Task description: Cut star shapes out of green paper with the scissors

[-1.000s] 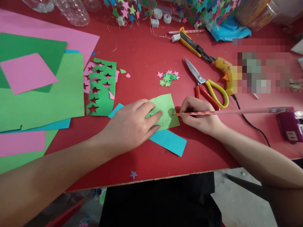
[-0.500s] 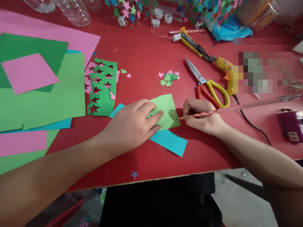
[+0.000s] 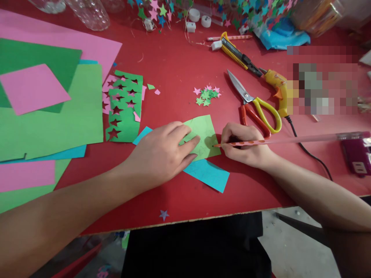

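Left hand [image 3: 162, 152] flat, fingers spread, pressing green paper piece [image 3: 206, 135] on red tabletop [image 3: 174, 69], right hand [image 3: 243, 144] closed around pink pencil [image 3: 290, 139], tip on the paper, scissors [image 3: 255, 106] near.

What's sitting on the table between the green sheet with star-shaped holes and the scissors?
In the head view, a little heap of cut-out paper stars lies between the punched green sheet and the scissors; otherwise bare red table.

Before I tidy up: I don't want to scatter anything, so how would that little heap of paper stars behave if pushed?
The paper stars look tiny, thin and loosely heaped, so they would probably slide apart rather than move together. Being that light, they might also flutter off the table.
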`<move>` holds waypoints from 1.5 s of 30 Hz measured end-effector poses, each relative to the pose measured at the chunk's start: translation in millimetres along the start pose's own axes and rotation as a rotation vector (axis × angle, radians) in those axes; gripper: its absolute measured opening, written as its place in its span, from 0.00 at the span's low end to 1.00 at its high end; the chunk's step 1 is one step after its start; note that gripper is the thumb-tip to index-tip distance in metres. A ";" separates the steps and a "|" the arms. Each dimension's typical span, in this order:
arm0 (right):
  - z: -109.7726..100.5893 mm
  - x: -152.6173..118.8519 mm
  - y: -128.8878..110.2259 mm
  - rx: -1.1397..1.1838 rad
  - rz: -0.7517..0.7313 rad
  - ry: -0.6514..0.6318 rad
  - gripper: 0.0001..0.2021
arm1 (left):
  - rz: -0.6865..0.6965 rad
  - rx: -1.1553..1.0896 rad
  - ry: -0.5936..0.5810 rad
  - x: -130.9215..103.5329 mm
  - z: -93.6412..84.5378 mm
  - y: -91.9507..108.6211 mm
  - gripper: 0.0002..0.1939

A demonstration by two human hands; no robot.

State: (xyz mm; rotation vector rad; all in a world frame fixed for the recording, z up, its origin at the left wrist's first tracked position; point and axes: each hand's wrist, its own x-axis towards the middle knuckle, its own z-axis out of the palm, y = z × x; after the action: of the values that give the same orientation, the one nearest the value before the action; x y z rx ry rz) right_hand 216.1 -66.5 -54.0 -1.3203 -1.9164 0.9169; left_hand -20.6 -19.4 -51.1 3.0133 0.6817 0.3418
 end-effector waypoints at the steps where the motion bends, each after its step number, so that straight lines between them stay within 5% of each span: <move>1: 0.6 0.0 0.2 0.004 -0.012 -0.004 0.07 | 0.003 0.002 0.003 0.2 -0.1 0.0 0.15; 14: 3.6 1.6 -2.6 -0.030 -0.049 -0.032 0.05 | -0.006 -0.020 0.000 1.8 -1.7 0.4 0.15; 45: 4.3 -1.5 -2.1 -0.099 0.023 0.163 0.09 | -0.004 0.013 0.004 0.9 -0.8 0.4 0.15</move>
State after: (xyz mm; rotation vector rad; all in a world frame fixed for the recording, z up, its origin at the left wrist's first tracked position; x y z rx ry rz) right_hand 212.0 -69.3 -54.9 -1.4317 -1.8437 0.7096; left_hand -19.9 -19.4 -50.1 3.0239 0.6922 0.3447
